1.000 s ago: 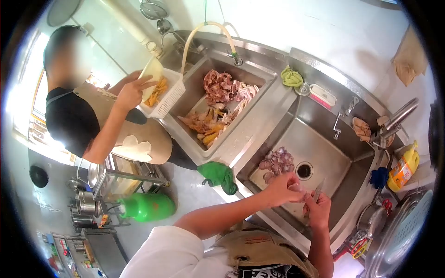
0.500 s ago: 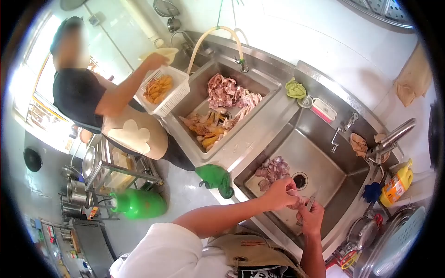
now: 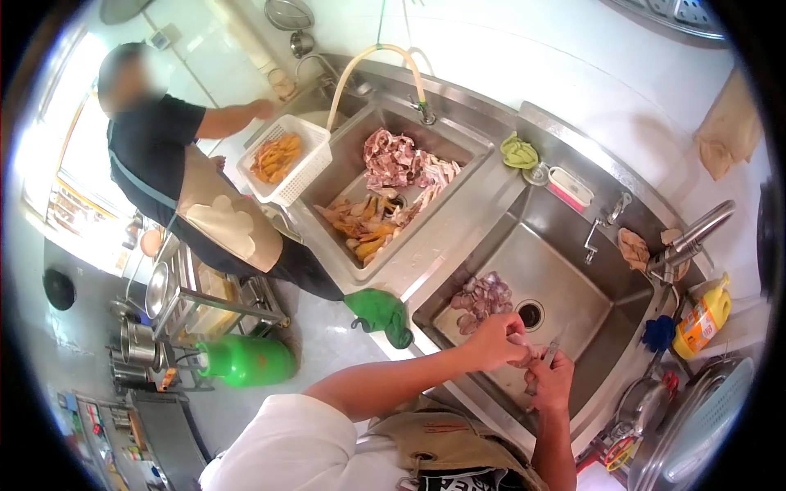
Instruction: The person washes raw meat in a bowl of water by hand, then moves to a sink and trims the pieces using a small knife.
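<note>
One pale piece [image 3: 519, 352] is pinched in my left hand's [image 3: 494, 342] nearly closed fingers; my right hand [image 3: 552, 381] wraps a knife [image 3: 552, 352] — purplish pieces [image 3: 481, 301] lie heaped towards the sink's [image 3: 557, 254] left corner, whether finished I can't tell.

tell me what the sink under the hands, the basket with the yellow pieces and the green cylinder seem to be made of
Sink: brushed metal, probably stainless steel, going by its grey colour and soft, streaky sheen.
Basket: most likely white moulded plastic, given its regular small holes.
Cylinder: probably painted metal, judging by the glossy green coat, though the base material itself is covered.
</note>
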Tool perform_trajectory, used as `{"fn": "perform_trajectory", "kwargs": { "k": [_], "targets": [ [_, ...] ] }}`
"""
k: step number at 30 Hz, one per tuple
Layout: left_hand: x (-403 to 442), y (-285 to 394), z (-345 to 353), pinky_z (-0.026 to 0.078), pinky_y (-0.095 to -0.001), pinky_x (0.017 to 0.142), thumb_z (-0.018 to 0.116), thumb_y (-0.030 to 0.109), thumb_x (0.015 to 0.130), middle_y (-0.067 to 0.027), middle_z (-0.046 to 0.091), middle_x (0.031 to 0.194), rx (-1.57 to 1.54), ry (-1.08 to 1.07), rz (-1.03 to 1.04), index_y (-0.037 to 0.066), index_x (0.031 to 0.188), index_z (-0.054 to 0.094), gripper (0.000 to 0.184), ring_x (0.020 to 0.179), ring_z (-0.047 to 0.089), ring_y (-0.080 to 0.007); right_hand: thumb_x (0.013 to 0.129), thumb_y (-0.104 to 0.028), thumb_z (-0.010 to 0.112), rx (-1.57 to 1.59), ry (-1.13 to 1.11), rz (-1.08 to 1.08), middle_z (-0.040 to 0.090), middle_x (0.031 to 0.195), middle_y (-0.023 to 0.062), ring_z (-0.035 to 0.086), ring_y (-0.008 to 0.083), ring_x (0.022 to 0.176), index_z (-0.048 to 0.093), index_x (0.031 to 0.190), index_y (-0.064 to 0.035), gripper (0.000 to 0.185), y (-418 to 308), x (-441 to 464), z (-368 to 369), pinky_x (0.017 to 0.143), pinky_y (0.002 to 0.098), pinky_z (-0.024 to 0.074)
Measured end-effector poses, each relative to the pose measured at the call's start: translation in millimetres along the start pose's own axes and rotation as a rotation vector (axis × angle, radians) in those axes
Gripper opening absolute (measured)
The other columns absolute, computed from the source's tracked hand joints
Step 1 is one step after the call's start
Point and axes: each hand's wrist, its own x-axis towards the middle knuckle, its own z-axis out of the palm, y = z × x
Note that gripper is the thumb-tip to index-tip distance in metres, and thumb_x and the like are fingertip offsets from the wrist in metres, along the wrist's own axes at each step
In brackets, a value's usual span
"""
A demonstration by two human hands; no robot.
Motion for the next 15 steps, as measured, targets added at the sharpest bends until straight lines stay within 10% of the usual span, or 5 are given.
{"fn": "perform_trajectory", "kwargs": {
  "k": [6, 10, 15],
  "targets": [
    [-0.5, 22.9, -4.8, 0.049, -0.0319, 0.074, 0.079, 0.024, 0.062, -0.0084, 0.065, 0.086, 0.396, 0.091, -0.016, 0.001, 0.093, 0.059, 0.044, 0.081, 0.06, -0.0186, 0.084, -0.013, 0.062, -0.046, 0.073, 0.071, 0.055, 0.067, -0.0022, 0.048, 0.0062, 0.056, 0.063, 0.083, -0.0068, 0.006, -14.4, -6.8, 1.5, 0.047, 0.0231, 0.0353],
    [-2.9, 26.3, 0.8, 0.056, -0.0301, 0.059, 0.074, 0.002, 0.073, -0.0134, 0.065, 0.083, -0.271, -0.006, -0.047, 0.002, 0.085, 0.054, 0.024, 0.073, 0.067, -0.0197, 0.084, -0.015, 0.067, -0.089, 0.07, 0.069, 0.055, 0.062, -0.0017, 0.045, 0.0056, 0.051, 0.064, 0.083, -0.0046, 0.011, -44.1, -16.8, -2.0, 0.045, 0.0233, 0.0313],
    [-6.4, 39.7, 1.2, 0.057, -0.0304, 0.063, 0.069, 0.001, 0.078, -0.0147, 0.066, 0.089, -0.222, -0.055, -0.076, 0.004, 0.091, 0.049, 0.024, 0.076, 0.067, -0.0204, 0.084, -0.016, 0.065, 0.349, -0.112, 0.086, 0.047, 0.06, -0.0021, 0.038, 0.0054, 0.05, 0.062, 0.089, -0.002, 0.015, -42.8, -19.5, -14.0, 0.045, 0.024, 0.0291]
  ]
}}
